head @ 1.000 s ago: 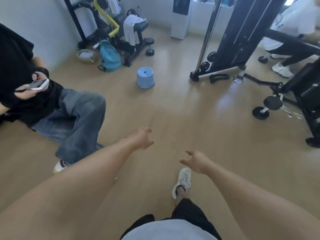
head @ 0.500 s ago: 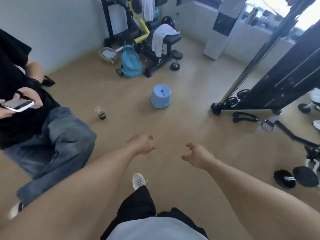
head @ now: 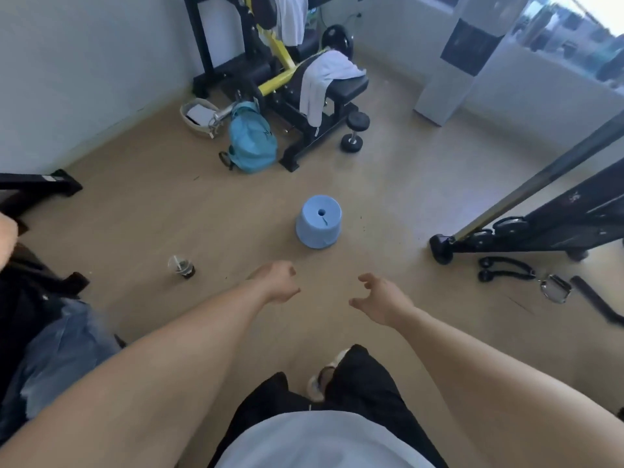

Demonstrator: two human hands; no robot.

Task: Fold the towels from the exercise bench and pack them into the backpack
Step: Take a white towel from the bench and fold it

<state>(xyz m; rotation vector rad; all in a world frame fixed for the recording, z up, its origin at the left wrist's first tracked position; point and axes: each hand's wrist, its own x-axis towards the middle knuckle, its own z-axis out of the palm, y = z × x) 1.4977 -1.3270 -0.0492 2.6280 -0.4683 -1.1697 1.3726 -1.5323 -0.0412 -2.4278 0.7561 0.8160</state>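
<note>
We are holding our left hand (head: 277,281) and right hand (head: 381,299) out loose and empty, and we are risking a trip on the stool (head: 318,225) just ahead of them, before the far towel (head: 324,79).

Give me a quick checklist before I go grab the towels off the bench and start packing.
1. Hands free: ok. The left hand and right hand hold nothing.
2. Towel on the bench: ok. A white towel hangs over the seat.
3. Second towel hanging higher on the machine: cannot tell, mostly out of frame.
4. Backpack nearby: ok, on the floor against the bench.
5. Backpack open: cannot tell from here.
6. Path: not ok. A blue stool stands in the way and a drink cup sits on the floor to the left.
</note>
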